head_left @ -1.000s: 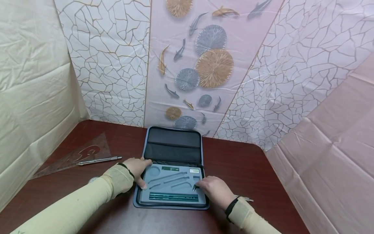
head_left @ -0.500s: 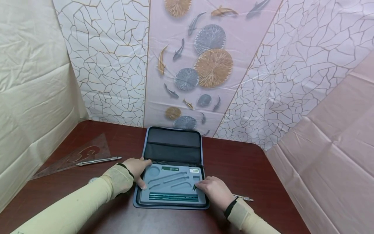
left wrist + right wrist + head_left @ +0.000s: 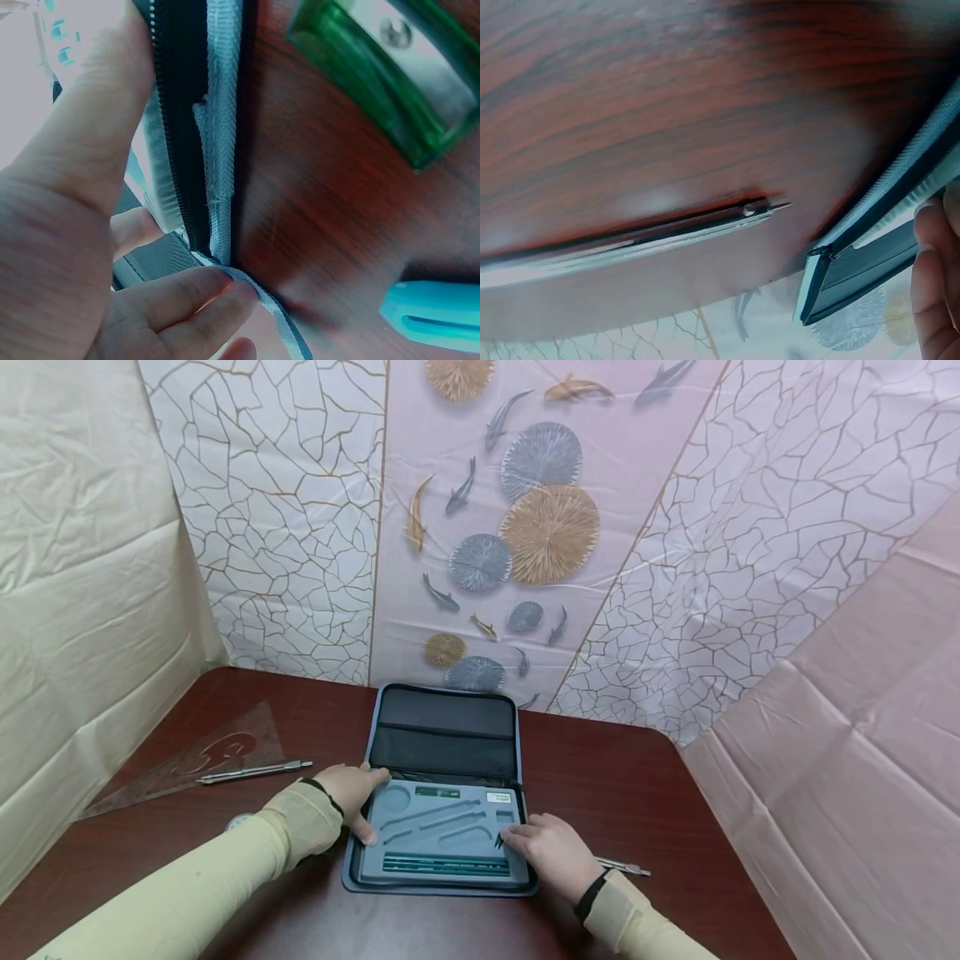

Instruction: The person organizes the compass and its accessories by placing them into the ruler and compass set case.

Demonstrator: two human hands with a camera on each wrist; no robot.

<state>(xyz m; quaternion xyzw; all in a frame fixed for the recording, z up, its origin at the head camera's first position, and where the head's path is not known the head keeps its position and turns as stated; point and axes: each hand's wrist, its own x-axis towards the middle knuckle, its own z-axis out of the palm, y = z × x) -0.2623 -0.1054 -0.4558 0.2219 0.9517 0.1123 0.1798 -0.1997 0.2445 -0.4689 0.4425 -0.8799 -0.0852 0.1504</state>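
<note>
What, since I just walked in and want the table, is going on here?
A person's left hand rests on the left edge of an open zip case, while the right hand pinches a small dark piece at the right side of its grey tray. Green pencils lie in the tray, but several shaped slots are unfilled. A clear set square lies on the table to the left, a metal instrument to the right.

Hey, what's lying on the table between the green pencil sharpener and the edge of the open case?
Nothing: in the left wrist view, only bare tabletop shows between the sharpener and the case.
</note>
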